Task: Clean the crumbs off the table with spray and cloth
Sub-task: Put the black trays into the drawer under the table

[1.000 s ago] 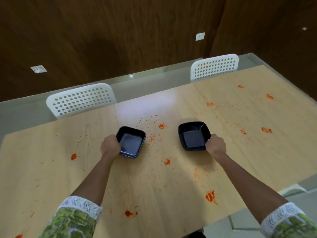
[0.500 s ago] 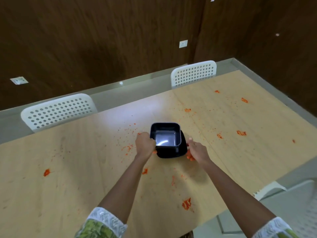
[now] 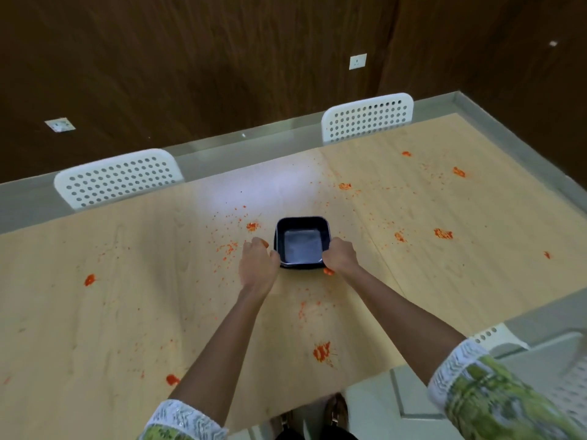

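Two black square bowls [image 3: 301, 223] stand stacked one inside the other at the middle of the light wooden table [image 3: 127, 312]. My left hand [image 3: 257, 265] is at the stack's left side, fingers curled, thumb against its rim. My right hand [image 3: 340, 257] grips the stack's near right corner. Orange crumbs are scattered over the table: a fine spray [image 3: 227, 247] just left of the bowls, and patches such as one near the front edge [image 3: 321, 351], one at the left [image 3: 89, 279] and one at the right [image 3: 442, 233].
Two white perforated chairs [image 3: 117, 177] [image 3: 367, 117] stand along the table's far side before a dark wood wall. Another white chair [image 3: 571, 385] stands at the near right corner. My feet [image 3: 336, 411] show below the front edge.
The two bowls stood apart, one in each hand. My left hand carried its bowl to the right and set it into the other one, and my right hand now grips the stack.
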